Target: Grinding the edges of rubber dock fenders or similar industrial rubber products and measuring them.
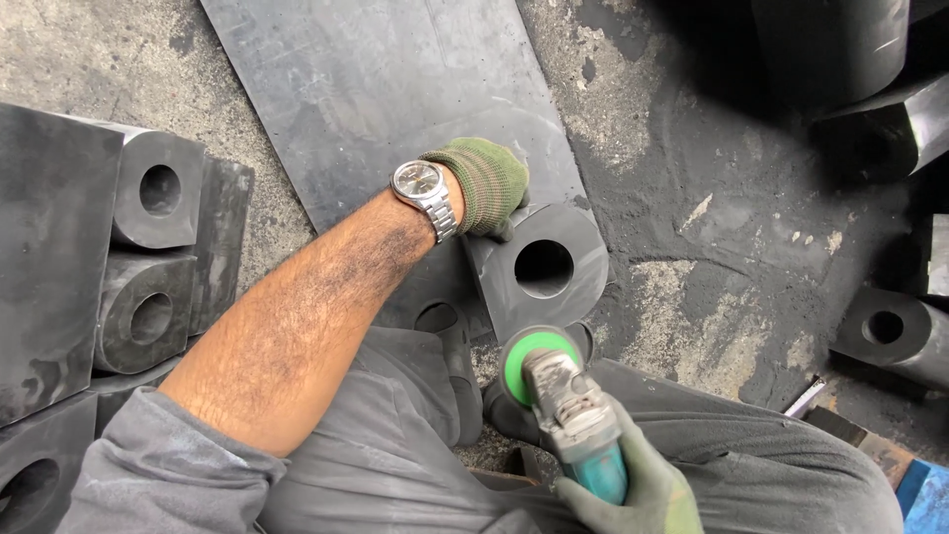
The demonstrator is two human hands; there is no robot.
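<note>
A dark rubber block (568, 247) with a round hole through it stands tilted on the floor in front of my knees. My left hand (482, 183), in a green knit glove with a steel watch at the wrist, presses on the block's top left edge. Just below the block's lower edge, my right hand (633, 494), also gloved, grips the teal body of an angle grinder (563, 396). The grinder's green disc (534, 358) sits at that lower edge. A second holed block (435, 316) lies partly hidden under my left forearm.
A large dark rubber sheet (376, 89) lies flat behind the block. Stacked holed blocks (148, 247) stand at the left. More dark blocks (890, 331) sit at the right and top right. The concrete floor (712, 237) is coated in black dust.
</note>
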